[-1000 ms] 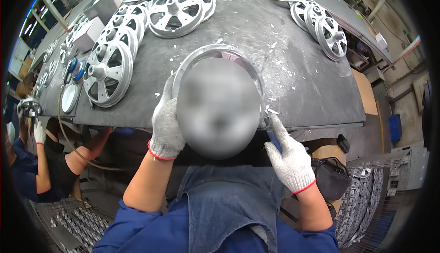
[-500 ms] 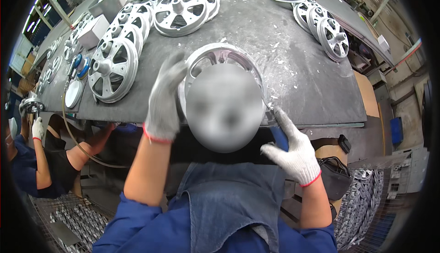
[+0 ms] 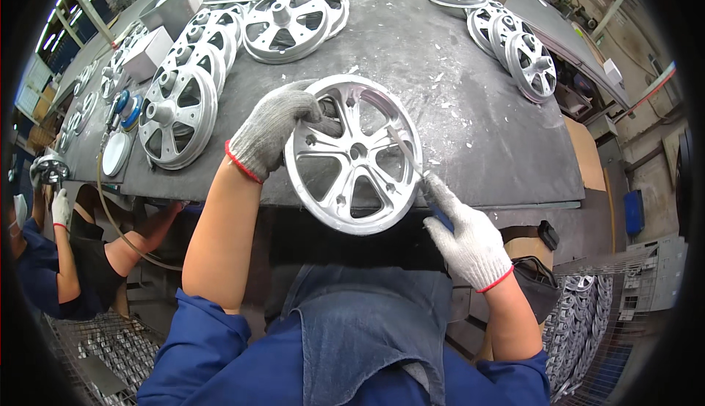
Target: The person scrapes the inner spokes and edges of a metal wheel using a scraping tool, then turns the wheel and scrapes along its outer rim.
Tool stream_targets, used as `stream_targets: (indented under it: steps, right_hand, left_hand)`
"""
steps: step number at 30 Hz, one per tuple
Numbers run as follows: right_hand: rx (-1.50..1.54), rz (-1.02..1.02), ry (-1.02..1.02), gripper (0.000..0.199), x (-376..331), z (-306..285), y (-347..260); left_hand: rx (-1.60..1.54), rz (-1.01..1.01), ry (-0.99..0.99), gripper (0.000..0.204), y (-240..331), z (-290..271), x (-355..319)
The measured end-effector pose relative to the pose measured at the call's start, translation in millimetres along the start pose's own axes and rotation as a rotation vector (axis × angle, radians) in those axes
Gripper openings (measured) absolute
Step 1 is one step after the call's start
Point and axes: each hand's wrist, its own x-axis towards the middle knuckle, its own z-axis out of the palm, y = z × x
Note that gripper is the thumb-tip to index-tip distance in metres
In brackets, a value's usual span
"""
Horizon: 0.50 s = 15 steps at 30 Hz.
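Observation:
A bare cast-metal spoked wheel point(image 3: 344, 182) is held tilted over the front edge of the workbench, its face toward me. My left hand point(image 3: 277, 123), in a white knit glove with a red cuff, is closed around the upper left of the rim, fingers reaching into a gap between spokes. A blue-handled tool with a narrow metal blade point(image 3: 406, 152) is gripped in my gloved right hand point(image 3: 466, 237). Its blade lies across the right side of the wheel, over a spoke; whether it touches the metal I cannot tell.
Stacked wheels point(image 3: 176, 116) lean at the left, with more wheels point(image 3: 530, 68) at the right and back. A blue round sander point(image 3: 131, 110) lies beyond a white disc point(image 3: 116, 154). Metal flakes litter the dark bench point(image 3: 470, 174). A co-worker's gloved hand point(image 3: 62, 209) shows far left.
My left hand, blurred before, has closed on the wheel's upper left rim. The tool's blade now reaches over the wheel's face, and the blurred oval that covered much of the wheel is gone.

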Motion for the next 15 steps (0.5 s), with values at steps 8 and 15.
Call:
stream_targets:
  steps: [8, 15]
  right_hand:
    - [0.002, -0.046, 0.011, 0.067, 1, 0, 3]
    - [0.275, 0.07, -0.141, 0.075, -8, 3, -11]
  left_hand:
    - [-0.68, -0.462, 0.093, 0.02, 25, 7, 0]
    - [-0.5, -0.272, 0.138, 0.048, 26, 19, -9]
